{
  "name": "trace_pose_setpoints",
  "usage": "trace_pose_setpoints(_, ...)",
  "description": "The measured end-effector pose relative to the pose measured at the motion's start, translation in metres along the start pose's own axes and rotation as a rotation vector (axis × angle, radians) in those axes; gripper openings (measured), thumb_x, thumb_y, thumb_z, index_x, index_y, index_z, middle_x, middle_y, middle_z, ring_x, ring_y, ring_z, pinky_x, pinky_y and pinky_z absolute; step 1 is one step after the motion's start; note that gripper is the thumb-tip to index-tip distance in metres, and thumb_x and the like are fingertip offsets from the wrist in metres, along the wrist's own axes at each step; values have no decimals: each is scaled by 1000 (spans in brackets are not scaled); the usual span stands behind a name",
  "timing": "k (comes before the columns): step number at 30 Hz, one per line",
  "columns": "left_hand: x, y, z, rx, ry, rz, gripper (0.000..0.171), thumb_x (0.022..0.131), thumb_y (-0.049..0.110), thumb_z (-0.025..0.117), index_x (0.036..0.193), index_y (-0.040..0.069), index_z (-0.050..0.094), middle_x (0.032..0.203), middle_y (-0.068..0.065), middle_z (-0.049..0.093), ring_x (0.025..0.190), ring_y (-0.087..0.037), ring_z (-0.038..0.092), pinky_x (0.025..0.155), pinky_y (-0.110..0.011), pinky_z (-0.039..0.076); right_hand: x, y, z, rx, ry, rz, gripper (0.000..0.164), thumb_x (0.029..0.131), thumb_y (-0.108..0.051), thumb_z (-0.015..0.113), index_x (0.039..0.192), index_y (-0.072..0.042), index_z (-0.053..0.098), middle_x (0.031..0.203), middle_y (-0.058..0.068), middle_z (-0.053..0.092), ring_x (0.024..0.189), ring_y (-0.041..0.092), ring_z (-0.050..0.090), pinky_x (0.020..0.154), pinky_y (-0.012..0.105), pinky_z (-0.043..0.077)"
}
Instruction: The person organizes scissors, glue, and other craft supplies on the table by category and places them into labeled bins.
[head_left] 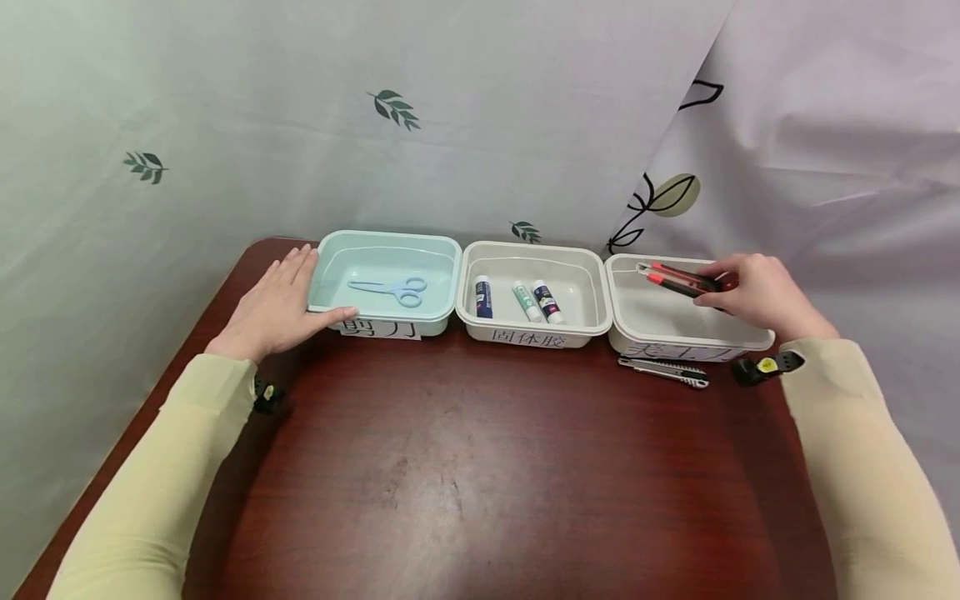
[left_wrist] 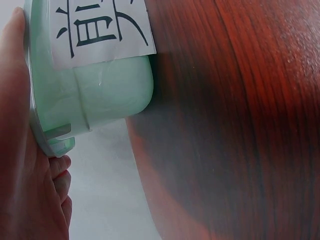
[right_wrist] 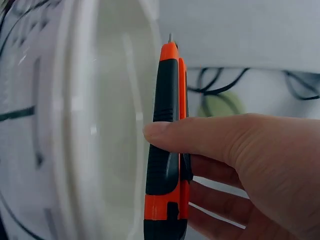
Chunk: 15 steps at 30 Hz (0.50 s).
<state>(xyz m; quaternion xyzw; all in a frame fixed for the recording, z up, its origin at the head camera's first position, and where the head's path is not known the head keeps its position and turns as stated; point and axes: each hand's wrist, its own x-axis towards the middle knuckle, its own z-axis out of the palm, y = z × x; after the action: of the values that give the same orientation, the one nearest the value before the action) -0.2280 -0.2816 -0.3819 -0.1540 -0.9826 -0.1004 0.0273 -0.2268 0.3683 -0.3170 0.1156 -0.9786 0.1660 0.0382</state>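
Observation:
My right hand [head_left: 765,292] pinches a red-and-black utility knife [head_left: 678,282] between thumb and fingers, above the right-hand beige bin [head_left: 738,340]. In the right wrist view, the thumb presses on the black grip of the knife [right_wrist: 165,135], its metal tip pointing away from the hand. My left hand [head_left: 273,304] rests on the left end of the light-blue bin [head_left: 450,275], fingers straight and thumb along its front rim. Inside that bin lie pale-blue scissors [head_left: 405,290]. A white utility knife [head_left: 663,371] lies on the table in front of the right-hand bin.
A middle beige bin [head_left: 472,250] holds three glue sticks, one of them dark blue [head_left: 483,297]. All three bins stand in a row at the back of the dark red wooden table [head_left: 480,467], with paper labels on their fronts. Behind them hangs a pale leaf-patterned cloth [head_left: 487,125].

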Motion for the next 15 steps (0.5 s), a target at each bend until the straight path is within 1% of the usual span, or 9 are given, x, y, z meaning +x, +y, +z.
trace_pose_setpoints(3,0,0,0,1,-2,-3,115,91,74,54,160,-6,9,164,-29,15,153,-40,8,124,-49,5,5,8,11,1,-44,6,43,77,-16,88,114,2,75,84,11,74,75,24,62,65,35,43)
trace_pose_setpoints(8,0,1,-1,1,-7,-1,116,90,75,54,160,-6,9,164,-29,15,153,-40,8,124,-48,4,11,16,24,10,-138,32,42,78,-14,87,115,2,74,92,17,73,85,32,65,69,42,47)
trace_pose_setpoints(11,1,1,-1,2,-6,0,116,90,74,55,160,-6,10,164,-29,16,153,-40,9,124,-49,5,15,17,30,-9,-160,0,41,77,-13,86,113,3,75,98,20,73,92,36,64,77,48,48)
trace_pose_setpoints(13,0,2,-1,5,-6,-3,116,90,75,55,160,-6,10,164,-29,16,153,-41,10,124,-49,6,18,17,34,-29,-162,-33,39,75,-11,87,110,4,75,99,20,74,94,37,63,82,52,48)
trace_pose_setpoints(15,0,2,-2,3,-4,-3,117,90,75,56,160,-6,10,163,-30,17,152,-41,10,124,-50,7,20,18,38,-47,-164,-57,38,74,-10,87,107,5,76,99,20,74,95,37,64,83,53,48)
